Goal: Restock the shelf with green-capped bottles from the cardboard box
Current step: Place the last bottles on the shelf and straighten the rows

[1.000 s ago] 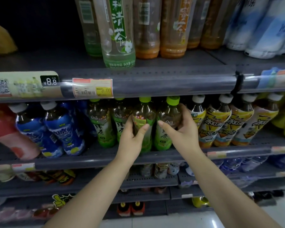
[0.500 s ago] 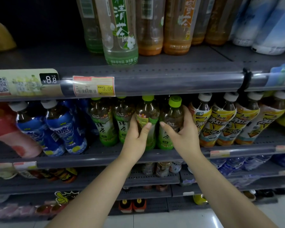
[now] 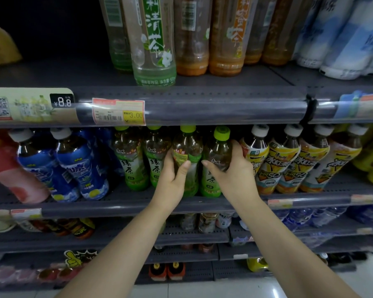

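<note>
Several green-capped tea bottles stand in a row on the middle shelf [image 3: 121,204]. My left hand [image 3: 171,176] grips one green-capped bottle [image 3: 187,147] by its body, thumb across the front. Right beside it, my right hand [image 3: 233,171] grips a second green-capped bottle [image 3: 218,151], fingers wrapped round its right side. Both bottles stand upright on the shelf, side by side. Two more green-capped bottles [image 3: 129,160] stand to their left. The cardboard box is out of view.
White-capped yellow-label bottles [image 3: 286,160] crowd the shelf right of my right hand. Blue-label bottles [image 3: 78,166] lean at the left. The upper shelf rail [image 3: 202,106] with price tags hangs just above the caps. Lower shelves hold more drinks.
Both hands have stayed on the two bottles and slid a little farther in along the shelf. The view has shifted slightly; the bottles remain upright.
</note>
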Demonstrator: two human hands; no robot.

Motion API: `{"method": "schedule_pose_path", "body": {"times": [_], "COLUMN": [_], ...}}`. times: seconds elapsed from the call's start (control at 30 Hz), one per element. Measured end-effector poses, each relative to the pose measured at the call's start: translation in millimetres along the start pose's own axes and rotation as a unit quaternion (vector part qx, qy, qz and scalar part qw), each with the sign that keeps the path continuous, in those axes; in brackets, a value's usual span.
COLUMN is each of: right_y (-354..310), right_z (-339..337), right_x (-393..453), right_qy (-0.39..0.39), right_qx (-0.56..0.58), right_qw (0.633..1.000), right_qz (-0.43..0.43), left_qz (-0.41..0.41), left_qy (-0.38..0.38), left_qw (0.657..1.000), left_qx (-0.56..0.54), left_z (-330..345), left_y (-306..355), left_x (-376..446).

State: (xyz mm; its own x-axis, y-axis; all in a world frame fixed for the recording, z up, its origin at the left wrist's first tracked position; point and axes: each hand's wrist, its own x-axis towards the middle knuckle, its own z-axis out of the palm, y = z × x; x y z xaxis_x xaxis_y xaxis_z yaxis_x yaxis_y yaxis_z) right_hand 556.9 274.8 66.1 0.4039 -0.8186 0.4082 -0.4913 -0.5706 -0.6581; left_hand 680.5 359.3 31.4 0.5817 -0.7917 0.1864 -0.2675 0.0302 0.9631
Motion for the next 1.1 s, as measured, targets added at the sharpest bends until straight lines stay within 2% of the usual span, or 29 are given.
{"method": "schedule_pose_path", "body": {"times": [0.43, 0.63, 0.77, 0.97, 1.1], "right_y": [1.1, 2.4, 3.5, 3.2, 1.3], "right_z": [0.0, 3.3, 4.2, 5.4, 1.9], "right_x": [0.8, 2.4, 1.7, 1.4, 1.7], "right_qy": [-0.013, -0.012, -0.007, -0.010, -0.005], "right_qx": [0.036, 0.037, 0.031, 0.019, -0.002], "right_qw": [0.999, 0.999, 0.999, 1.000, 1.000], "right_qz": [0.012, 0.018, 0.014, 0.005, -0.004], "left_qz": [0.018, -0.022, -0.051, -0.013, -0.047], "left_qy": [-0.030, -0.038, -0.062, 0.031, 0.110], "left_qw": [0.999, 0.999, 0.996, 0.984, 0.978], "left_qx": [0.023, -0.003, 0.026, 0.175, 0.169], "left_z": [-6.1, -2.3, -4.7, 8.2, 17.5], "left_y": [-6.0, -6.1, -3.4, -23.4, -17.7], "left_x": [1.8, -5.7, -6.4, -2.9, 0.2]}}
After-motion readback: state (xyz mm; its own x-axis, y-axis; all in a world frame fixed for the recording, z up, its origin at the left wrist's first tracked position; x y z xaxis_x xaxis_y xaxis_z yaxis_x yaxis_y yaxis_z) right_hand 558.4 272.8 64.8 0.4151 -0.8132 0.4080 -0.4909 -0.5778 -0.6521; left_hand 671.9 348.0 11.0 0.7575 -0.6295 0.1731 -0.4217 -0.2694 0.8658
